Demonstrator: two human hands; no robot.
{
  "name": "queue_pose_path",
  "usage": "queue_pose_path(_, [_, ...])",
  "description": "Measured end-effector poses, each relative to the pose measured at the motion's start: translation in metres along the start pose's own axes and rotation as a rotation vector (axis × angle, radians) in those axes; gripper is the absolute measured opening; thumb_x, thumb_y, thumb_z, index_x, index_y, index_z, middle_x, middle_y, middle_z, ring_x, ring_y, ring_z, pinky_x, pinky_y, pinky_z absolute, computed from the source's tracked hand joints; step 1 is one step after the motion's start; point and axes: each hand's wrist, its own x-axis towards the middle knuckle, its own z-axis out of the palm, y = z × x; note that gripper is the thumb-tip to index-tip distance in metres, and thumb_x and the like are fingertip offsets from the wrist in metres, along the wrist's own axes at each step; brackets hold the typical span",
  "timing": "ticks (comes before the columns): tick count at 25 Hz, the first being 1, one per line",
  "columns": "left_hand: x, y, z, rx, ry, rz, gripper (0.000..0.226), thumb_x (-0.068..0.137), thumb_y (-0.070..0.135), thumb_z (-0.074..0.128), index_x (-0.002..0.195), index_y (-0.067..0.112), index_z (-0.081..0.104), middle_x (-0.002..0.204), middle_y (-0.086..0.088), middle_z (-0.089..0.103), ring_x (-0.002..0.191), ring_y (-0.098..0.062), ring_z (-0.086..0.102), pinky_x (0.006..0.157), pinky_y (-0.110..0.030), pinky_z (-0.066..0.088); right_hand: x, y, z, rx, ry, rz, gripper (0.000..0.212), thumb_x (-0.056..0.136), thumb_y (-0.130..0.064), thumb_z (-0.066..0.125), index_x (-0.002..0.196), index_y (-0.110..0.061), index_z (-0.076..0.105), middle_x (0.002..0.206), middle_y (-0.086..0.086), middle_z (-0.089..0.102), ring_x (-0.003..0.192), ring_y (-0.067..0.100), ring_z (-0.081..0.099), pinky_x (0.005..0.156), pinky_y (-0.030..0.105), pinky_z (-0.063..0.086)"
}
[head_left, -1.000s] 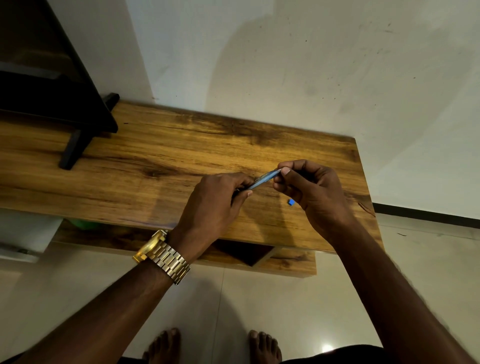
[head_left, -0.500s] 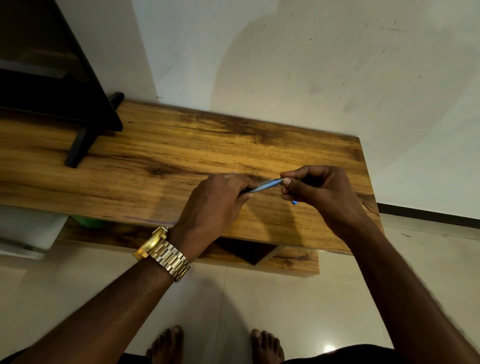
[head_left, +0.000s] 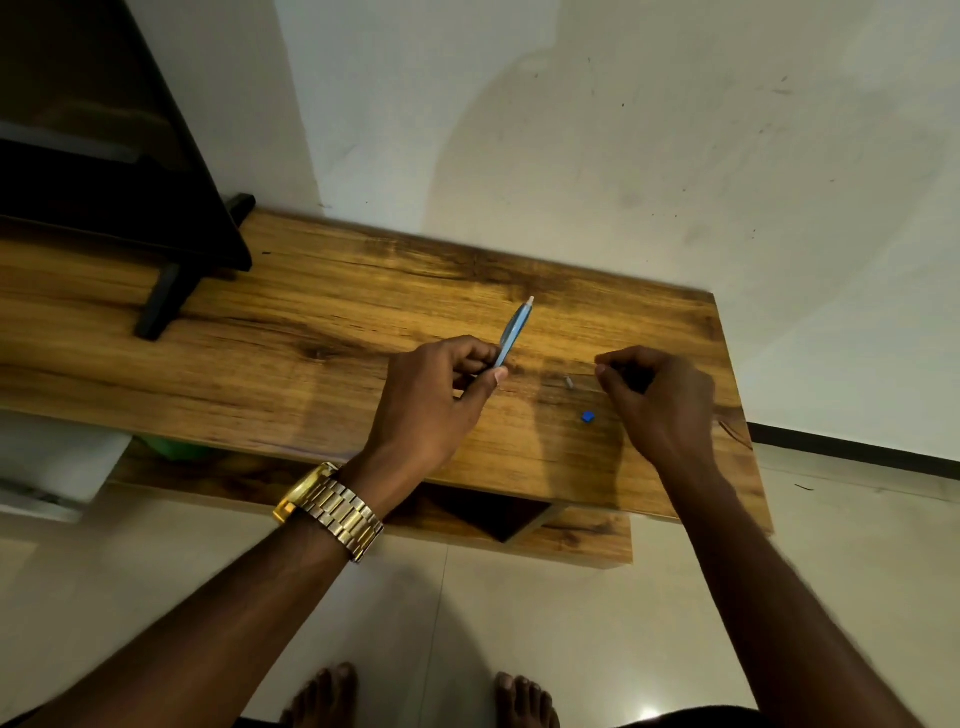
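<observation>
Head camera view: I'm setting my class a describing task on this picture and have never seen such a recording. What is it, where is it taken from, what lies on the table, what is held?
No machine here: these are a person's two bare hands. The picture comes from a wide-angle camera worn on the head, looking forward and down, so the arms enter from below. The left hand, a gold watch on its wrist, pinches a blue pen that points away from the person. The right hand, fingers curled, is over the wooden table; whether its grip holds anything cannot be seen. Between the hands, a small blue piece and a tiny pale piece lie on the table. At the left stands a black screen.
</observation>
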Motion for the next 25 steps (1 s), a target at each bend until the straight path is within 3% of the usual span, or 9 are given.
queue_pose_path(2, [-0.001, 0.001, 0.001, -0.015, -0.008, -0.007, 0.016, 0.099, 0.03, 0.079, 0.114, 0.03, 0.081, 0.098, 0.018, 0.08, 0.091, 0.008, 0.075, 0.076, -0.01, 0.057, 0.002, -0.008, 0.014, -0.105, -0.065, -0.098, 0.02, 0.098, -0.02, 0.078, 0.117, -0.018, 0.083, 0.102, -0.004, 0.081, 0.08, -0.002, 0.065, 0.08, 0.017, 0.052])
queue_pose_path(5, [-0.003, -0.001, -0.001, -0.024, -0.021, -0.011, 0.018, 0.099, 0.031, 0.078, 0.117, 0.028, 0.081, 0.101, 0.015, 0.081, 0.093, 0.004, 0.076, 0.08, -0.019, 0.061, 0.005, -0.012, 0.034, -0.211, -0.117, -0.14, 0.026, 0.096, -0.013, 0.077, 0.122, -0.013, 0.081, 0.111, 0.006, 0.082, 0.086, 0.005, 0.064, 0.078, 0.015, 0.046])
queue_pose_path(10, [-0.003, -0.001, -0.004, 0.013, -0.016, -0.002, 0.019, 0.099, 0.029, 0.079, 0.118, 0.027, 0.081, 0.103, 0.014, 0.081, 0.094, 0.007, 0.073, 0.075, -0.008, 0.056, 0.006, -0.01, 0.043, -0.324, -0.127, -0.188, 0.021, 0.097, -0.01, 0.075, 0.116, -0.013, 0.083, 0.112, 0.008, 0.08, 0.096, 0.017, 0.071, 0.081, 0.021, 0.045])
queue_pose_path(13, [-0.004, 0.0, -0.002, 0.061, -0.021, 0.026, 0.02, 0.099, 0.027, 0.078, 0.12, 0.027, 0.08, 0.109, 0.01, 0.082, 0.096, 0.001, 0.075, 0.081, -0.021, 0.064, 0.007, -0.011, 0.044, -0.379, -0.13, -0.201, 0.024, 0.101, -0.013, 0.07, 0.122, -0.015, 0.08, 0.116, 0.008, 0.078, 0.1, 0.021, 0.072, 0.083, 0.026, 0.047])
queue_pose_path(15, [-0.005, -0.001, -0.002, 0.101, -0.024, 0.039, 0.022, 0.1, 0.026, 0.078, 0.122, 0.028, 0.08, 0.113, 0.01, 0.082, 0.098, 0.001, 0.074, 0.084, -0.026, 0.065, 0.008, -0.017, 0.037, -0.055, -0.062, -0.049, 0.024, 0.104, -0.016, 0.069, 0.126, -0.018, 0.079, 0.111, 0.002, 0.08, 0.098, 0.016, 0.073, 0.089, 0.031, 0.056])
queue_pose_path(17, [-0.005, -0.003, -0.003, 0.149, -0.011, 0.065, 0.022, 0.1, 0.028, 0.077, 0.122, 0.031, 0.079, 0.114, 0.012, 0.081, 0.098, 0.001, 0.073, 0.084, -0.029, 0.065, 0.006, -0.026, 0.028, 0.629, -0.067, 0.178, 0.02, 0.106, -0.013, 0.066, 0.122, -0.014, 0.078, 0.096, -0.001, 0.076, 0.088, 0.01, 0.071, 0.088, 0.032, 0.061])
queue_pose_path(19, [-0.004, -0.004, -0.003, 0.179, 0.003, 0.086, 0.022, 0.1, 0.029, 0.076, 0.122, 0.033, 0.078, 0.112, 0.014, 0.081, 0.099, -0.002, 0.076, 0.083, -0.034, 0.067, 0.001, -0.034, 0.021, 1.031, -0.114, 0.241, 0.017, 0.106, -0.007, 0.064, 0.118, -0.008, 0.075, 0.089, 0.0, 0.071, 0.084, 0.01, 0.068, 0.085, 0.028, 0.061])
queue_pose_path(21, [-0.004, -0.003, -0.002, 0.203, -0.001, 0.095, 0.023, 0.101, 0.03, 0.076, 0.123, 0.034, 0.078, 0.113, 0.014, 0.081, 0.1, -0.004, 0.076, 0.083, -0.037, 0.067, -0.003, -0.039, 0.022, 1.085, -0.116, 0.226, 0.015, 0.104, -0.006, 0.065, 0.115, -0.006, 0.075, 0.091, 0.003, 0.073, 0.085, 0.012, 0.069, 0.084, 0.027, 0.061])
queue_pose_path(25, [-0.005, -0.003, 0.002, 0.235, -0.023, 0.129, 0.027, 0.101, 0.031, 0.075, 0.128, 0.033, 0.077, 0.117, 0.011, 0.081, 0.103, -0.006, 0.077, 0.083, -0.037, 0.068, -0.005, -0.037, 0.021, 0.961, -0.066, 0.142, 0.014, 0.099, -0.007, 0.074, 0.112, -0.006, 0.078, 0.101, 0.009, 0.081, 0.091, 0.018, 0.073, 0.084, 0.03, 0.061])
